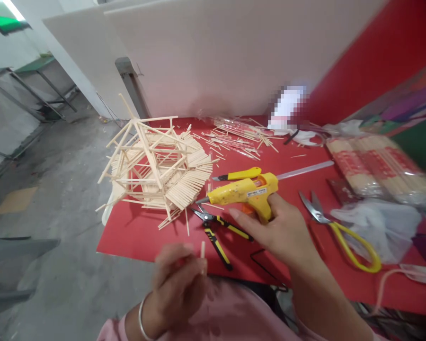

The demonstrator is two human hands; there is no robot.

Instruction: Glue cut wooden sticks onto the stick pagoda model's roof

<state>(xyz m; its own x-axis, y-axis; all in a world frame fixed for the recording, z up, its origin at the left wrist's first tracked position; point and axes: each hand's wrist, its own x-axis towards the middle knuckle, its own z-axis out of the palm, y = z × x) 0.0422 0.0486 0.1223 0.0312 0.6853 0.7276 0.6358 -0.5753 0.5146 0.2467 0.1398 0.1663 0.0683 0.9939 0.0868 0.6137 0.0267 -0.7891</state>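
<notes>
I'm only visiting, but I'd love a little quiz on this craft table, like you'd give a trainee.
1. Which tool does the right hand hold?
2. True or false: the pliers lie right of the scissors in the picture.
3. The left hand holds: (a) a knife, (b) a short stick, (c) a brush?

Key: 1. The yellow glue gun. 2. False; the scissors lie right of the pliers. 3. b
</notes>
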